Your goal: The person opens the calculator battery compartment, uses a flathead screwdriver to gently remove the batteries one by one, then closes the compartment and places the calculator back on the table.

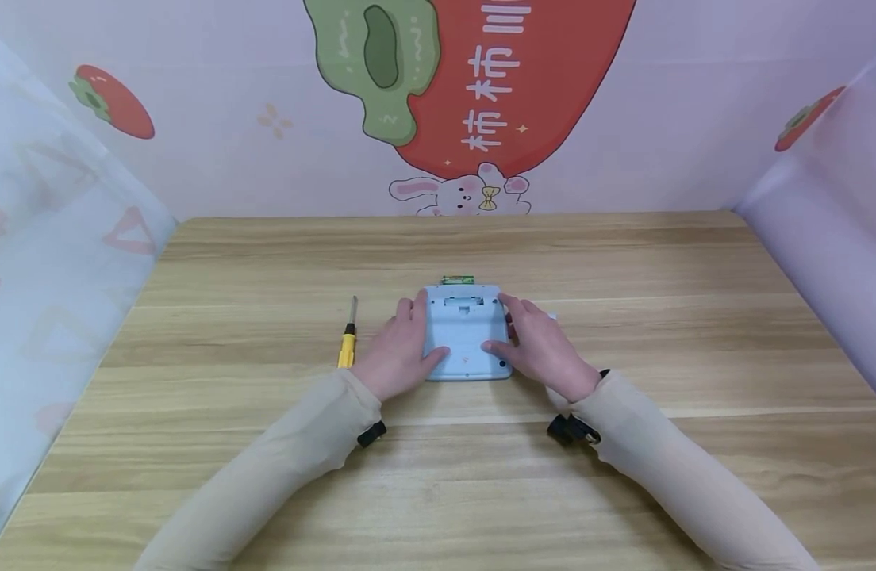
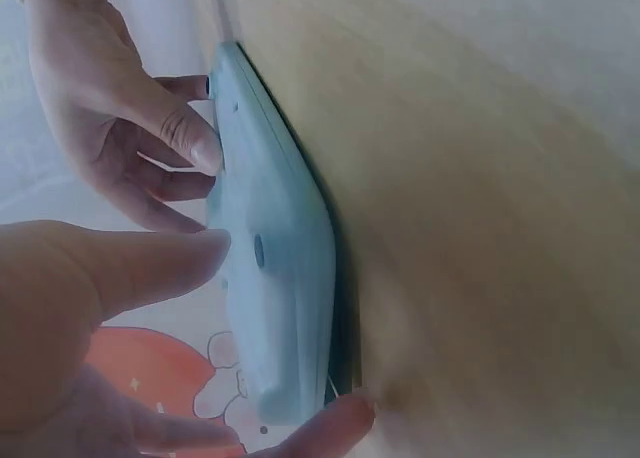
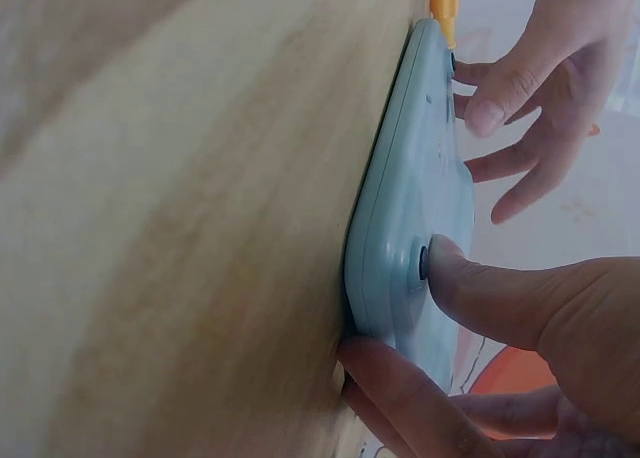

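A light blue calculator (image 1: 466,337) lies back side up on the table, its battery compartment (image 1: 463,301) uncovered at the far end. My left hand (image 1: 398,353) holds its left side, thumb on the back panel and fingers along the edge. On the opposite side my right hand (image 1: 545,345) grips it the same way; the right wrist view shows the thumb (image 3: 480,288) by a dark round foot. Just beyond the far edge lies a green battery (image 1: 457,280). Inside the compartment, details are too small to tell.
A screwdriver (image 1: 347,349) with a yellow handle lies left of the left hand, tip pointing away. Something white (image 1: 552,316) shows partly from behind the right hand. The wooden table (image 1: 466,492) ends at a printed cloth backdrop (image 1: 224,159).
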Demonstrator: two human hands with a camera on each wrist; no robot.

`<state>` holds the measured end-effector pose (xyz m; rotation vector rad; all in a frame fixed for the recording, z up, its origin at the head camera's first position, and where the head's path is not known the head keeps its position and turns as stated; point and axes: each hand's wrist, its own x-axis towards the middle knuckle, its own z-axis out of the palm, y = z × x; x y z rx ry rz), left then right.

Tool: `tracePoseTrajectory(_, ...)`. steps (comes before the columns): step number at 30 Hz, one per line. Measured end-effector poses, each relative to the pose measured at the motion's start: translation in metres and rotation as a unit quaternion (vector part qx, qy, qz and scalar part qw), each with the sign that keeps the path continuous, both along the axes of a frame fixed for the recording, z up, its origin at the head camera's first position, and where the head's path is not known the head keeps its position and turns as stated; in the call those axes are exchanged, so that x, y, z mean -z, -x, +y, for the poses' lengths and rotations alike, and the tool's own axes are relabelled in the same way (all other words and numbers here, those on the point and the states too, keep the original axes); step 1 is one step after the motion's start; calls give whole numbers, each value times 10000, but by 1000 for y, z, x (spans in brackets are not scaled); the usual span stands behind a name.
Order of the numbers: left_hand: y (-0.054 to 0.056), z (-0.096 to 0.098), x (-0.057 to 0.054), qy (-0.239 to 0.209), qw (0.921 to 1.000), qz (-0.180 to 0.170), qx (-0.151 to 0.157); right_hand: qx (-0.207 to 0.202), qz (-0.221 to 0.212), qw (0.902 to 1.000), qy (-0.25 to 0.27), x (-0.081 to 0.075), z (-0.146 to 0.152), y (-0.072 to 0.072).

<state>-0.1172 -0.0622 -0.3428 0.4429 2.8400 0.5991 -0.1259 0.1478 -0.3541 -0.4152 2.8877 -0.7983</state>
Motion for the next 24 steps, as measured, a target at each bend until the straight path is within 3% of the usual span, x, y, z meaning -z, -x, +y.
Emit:
tracePoseTrajectory(8,2,3,1,-96,9998,-119,-153,-14,15,10000,-32,-1,-1,0)
tracePoseTrajectory(24,9,7,2,-634,9920,-909,-610,-25,-27,10000,51,1,1,2)
